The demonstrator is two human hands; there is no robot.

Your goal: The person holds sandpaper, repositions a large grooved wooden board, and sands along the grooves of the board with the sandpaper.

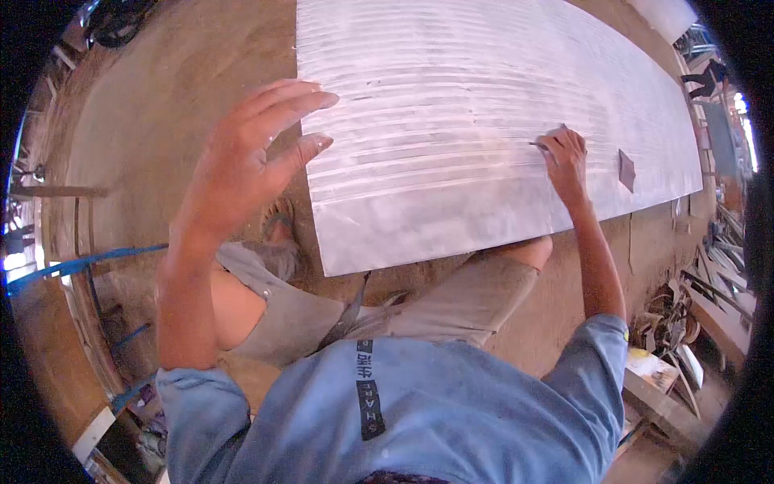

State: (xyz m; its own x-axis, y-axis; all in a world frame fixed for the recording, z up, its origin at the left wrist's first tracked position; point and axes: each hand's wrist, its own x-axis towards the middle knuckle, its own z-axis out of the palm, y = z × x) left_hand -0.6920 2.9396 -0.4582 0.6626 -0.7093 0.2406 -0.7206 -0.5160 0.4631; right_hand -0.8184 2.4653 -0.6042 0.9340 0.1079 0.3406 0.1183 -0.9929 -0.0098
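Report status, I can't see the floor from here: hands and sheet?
Left hand open, raised over sheet edge. Right hand pinching thin pointed marking tool on long grey corrugated metal sheet. Small dark square piece lying nearby.

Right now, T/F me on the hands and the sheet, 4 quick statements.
1. The right hand pinches a thin pointed tool against the metal sheet. True.
2. The left hand is clenched in a fist around a hammer. False: it is open with fingers spread at the sheet's left edge and holds nothing.
3. The sheet stands upright against a wall. False: it lies flat on the dirt floor.
4. A small dark square piece lies on the sheet to the right of the right hand. True.
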